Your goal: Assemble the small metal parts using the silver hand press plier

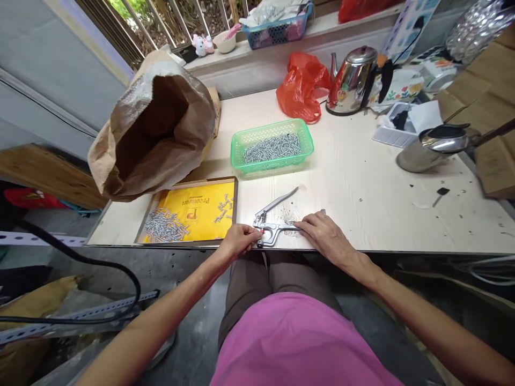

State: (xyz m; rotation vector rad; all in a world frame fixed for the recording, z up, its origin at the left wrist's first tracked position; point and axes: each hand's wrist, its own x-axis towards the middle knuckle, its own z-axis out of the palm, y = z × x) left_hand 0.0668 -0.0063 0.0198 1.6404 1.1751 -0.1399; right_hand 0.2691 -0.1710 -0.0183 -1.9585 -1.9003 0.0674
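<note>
A pair of metal hand pliers (277,229) with a spring and spread handles lies at the table's front edge. My right hand (328,236) rests on its lower handle, fingers closed over the end. At the tool's head, my left hand (240,239) has its fingers pinched together; anything small between them is too hidden to name. Left of it, a shallow tray with a yellow bottom (197,201) holds a heap of small metal pieces (164,225) and a looser group (224,208). Behind the tool, a green plastic basket (237,147) contains many similar small metal parts (273,148).
A large open paper sack (193,134) stands at the left behind the tray. A red plastic bag (301,86), a steel kettle (354,80) and a metal jug (430,150) occupy the back and right. Cardboard (499,123) borders the right side.
</note>
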